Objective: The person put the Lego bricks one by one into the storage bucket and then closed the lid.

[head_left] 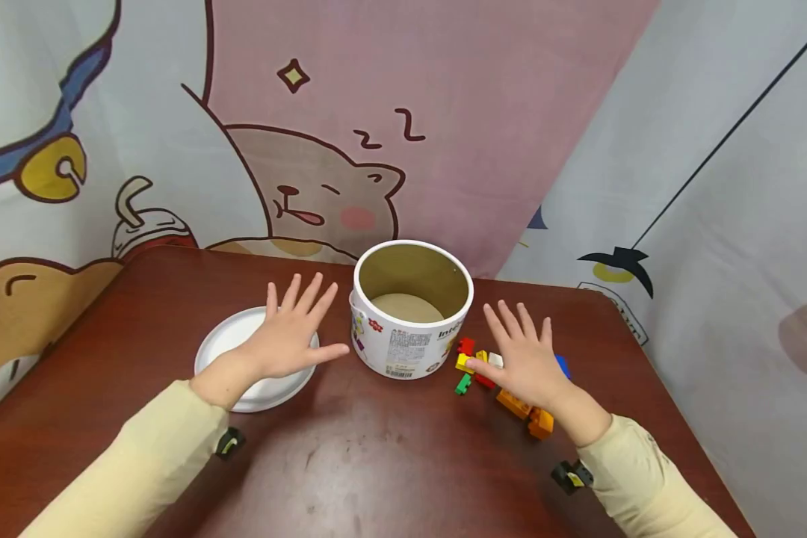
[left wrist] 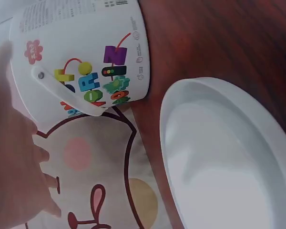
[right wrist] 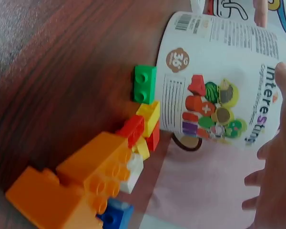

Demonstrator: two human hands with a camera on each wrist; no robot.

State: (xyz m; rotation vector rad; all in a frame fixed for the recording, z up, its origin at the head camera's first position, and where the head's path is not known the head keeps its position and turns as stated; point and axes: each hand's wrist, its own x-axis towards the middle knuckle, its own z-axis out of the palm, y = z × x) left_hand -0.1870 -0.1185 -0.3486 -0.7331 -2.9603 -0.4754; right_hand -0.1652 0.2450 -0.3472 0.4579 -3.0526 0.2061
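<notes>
A white bucket point(head_left: 410, 347) with printed sides stands upright and uncovered at the table's far middle; its visible inside holds nothing. Left of it lies a round white lid point(head_left: 222, 340), rim upward. My left hand point(head_left: 285, 340) is held above this lid, fingers spread and holding nothing. Several toy building blocks point(right wrist: 105, 162) lie in a loose cluster right of the bucket: orange, red, yellow, white, blue, and a green one point(right wrist: 145, 85) nearest the bucket in the right wrist view. Over these blocks my right hand point(head_left: 527, 366) hovers with fingers spread, partly hiding them, and grips nothing.
The dark red-brown table point(head_left: 350, 463) reaches a cartoon-printed cloth point(head_left: 457, 112) hung behind and at the sides. A thin white handle point(left wrist: 69, 93) hangs on the bucket's side. Small black devices sit at both sleeve cuffs.
</notes>
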